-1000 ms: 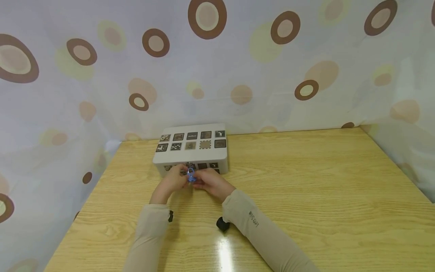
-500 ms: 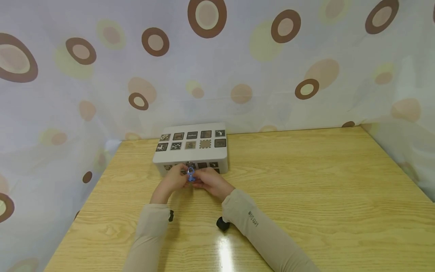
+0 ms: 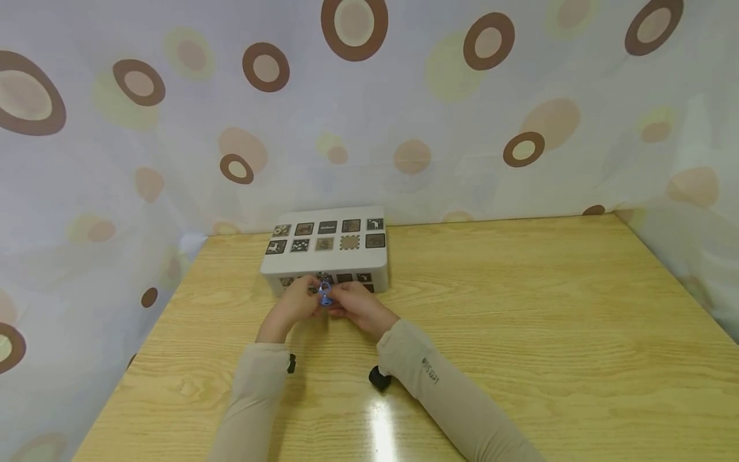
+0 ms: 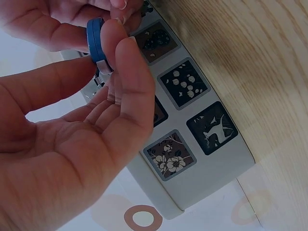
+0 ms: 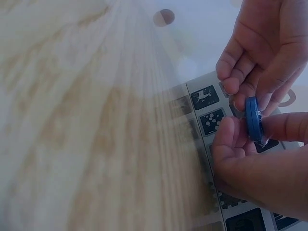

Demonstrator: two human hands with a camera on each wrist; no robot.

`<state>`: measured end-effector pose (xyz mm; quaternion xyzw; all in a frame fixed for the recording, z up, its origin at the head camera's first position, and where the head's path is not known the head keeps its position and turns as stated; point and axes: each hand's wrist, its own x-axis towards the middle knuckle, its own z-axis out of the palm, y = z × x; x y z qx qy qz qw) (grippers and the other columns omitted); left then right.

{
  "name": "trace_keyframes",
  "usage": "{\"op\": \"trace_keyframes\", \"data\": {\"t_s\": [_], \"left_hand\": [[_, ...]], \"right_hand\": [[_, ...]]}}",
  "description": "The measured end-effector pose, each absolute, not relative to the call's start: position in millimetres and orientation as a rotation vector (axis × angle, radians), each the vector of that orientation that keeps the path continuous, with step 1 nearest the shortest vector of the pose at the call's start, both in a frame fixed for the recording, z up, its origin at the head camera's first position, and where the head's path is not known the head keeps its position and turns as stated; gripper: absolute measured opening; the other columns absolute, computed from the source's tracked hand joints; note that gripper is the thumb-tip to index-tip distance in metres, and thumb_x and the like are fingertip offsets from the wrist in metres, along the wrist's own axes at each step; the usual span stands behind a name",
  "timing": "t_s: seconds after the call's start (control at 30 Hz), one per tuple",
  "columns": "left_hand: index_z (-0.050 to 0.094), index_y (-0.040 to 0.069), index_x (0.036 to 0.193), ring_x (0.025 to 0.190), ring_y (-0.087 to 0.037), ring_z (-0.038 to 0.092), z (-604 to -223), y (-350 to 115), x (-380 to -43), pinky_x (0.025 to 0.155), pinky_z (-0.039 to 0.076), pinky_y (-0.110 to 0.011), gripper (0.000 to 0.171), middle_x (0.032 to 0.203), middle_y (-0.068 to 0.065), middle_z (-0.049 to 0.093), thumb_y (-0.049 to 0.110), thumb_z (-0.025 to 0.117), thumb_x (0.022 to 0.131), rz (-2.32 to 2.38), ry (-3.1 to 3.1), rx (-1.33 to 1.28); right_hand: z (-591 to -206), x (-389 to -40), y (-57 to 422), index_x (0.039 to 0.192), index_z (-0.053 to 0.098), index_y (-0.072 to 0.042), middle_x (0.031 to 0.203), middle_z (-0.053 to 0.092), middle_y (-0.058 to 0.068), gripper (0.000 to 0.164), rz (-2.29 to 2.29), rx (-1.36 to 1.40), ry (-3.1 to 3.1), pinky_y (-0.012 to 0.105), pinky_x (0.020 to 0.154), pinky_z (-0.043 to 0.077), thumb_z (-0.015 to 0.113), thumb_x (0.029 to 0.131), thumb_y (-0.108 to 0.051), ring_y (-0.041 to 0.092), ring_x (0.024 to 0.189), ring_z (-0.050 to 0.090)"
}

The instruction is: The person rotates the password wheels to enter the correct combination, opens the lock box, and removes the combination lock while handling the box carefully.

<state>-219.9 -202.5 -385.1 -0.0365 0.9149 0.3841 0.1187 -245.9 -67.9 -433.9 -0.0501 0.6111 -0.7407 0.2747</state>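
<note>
A small blue padlock (image 3: 326, 299) with a looped shackle is held between both hands at the front of a white metal tin box (image 3: 323, 260). My left hand (image 3: 296, 301) pinches the padlock from the left with thumb and fingers. From the right, my right hand (image 3: 362, 305) pinches it too. In the left wrist view the blue lock body (image 4: 95, 41) is seen edge-on between the fingertips. The right wrist view shows the padlock (image 5: 252, 119) close to the box front. Fingers partly hide the box's latch, and I cannot tell whether the shackle passes through it.
The box, lid down and covered with dark square pictures, stands on a wooden table (image 3: 519, 321) near its back edge. A patterned curtain (image 3: 404, 115) hangs behind and at both sides. Small black devices (image 3: 380, 378) sit at the sleeve cuffs.
Both hands stay at the box front with the padlock between them. The head view has shifted very slightly; little else differs.
</note>
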Motion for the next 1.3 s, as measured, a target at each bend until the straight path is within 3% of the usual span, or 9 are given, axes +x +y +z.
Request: {"op": "trace_keyframes", "data": {"t_s": [0.37, 1.0, 1.3], "left_hand": [[0.050, -0.010, 0.122, 0.069, -0.026, 0.064, -382.6, -201.6, -219.5, 0.063, 0.050, -0.030, 0.030, 0.082, -0.020, 0.065, -0.005, 0.047, 0.093, 1.120, 2.671, -0.102], [0.051, -0.010, 0.120, 0.068, -0.025, 0.064, -383.3, -201.2, -218.7, 0.062, 0.050, -0.030, 0.028, 0.081, -0.020, 0.064, -0.004, 0.048, 0.093, 1.127, 2.674, -0.099], [0.049, -0.011, 0.122, 0.075, -0.032, 0.067, -383.1, -201.1, -217.9, 0.065, 0.053, -0.033, 0.028, 0.087, -0.024, 0.064, -0.003, 0.047, 0.095, 1.139, 2.670, -0.090]], "right_hand": [[-433.0, -247.8, -64.0, 0.113, 0.056, 0.019, 0.092, 0.059, 0.008, 0.030, -1.984, -0.117, 1.605, 0.023, 0.074, 0.051, 0.047, 0.094, -0.003, 0.014, 0.079, 0.057], [-436.0, -247.6, -67.4, 0.116, 0.052, 0.019, 0.087, 0.054, 0.004, 0.031, -1.978, -0.158, 1.623, 0.018, 0.063, 0.047, 0.042, 0.097, -0.003, 0.010, 0.072, 0.052], [-435.8, -247.7, -68.6, 0.116, 0.055, 0.017, 0.087, 0.056, 0.004, 0.030, -1.975, -0.123, 1.653, 0.019, 0.064, 0.047, 0.043, 0.097, -0.004, 0.011, 0.072, 0.053]]}}
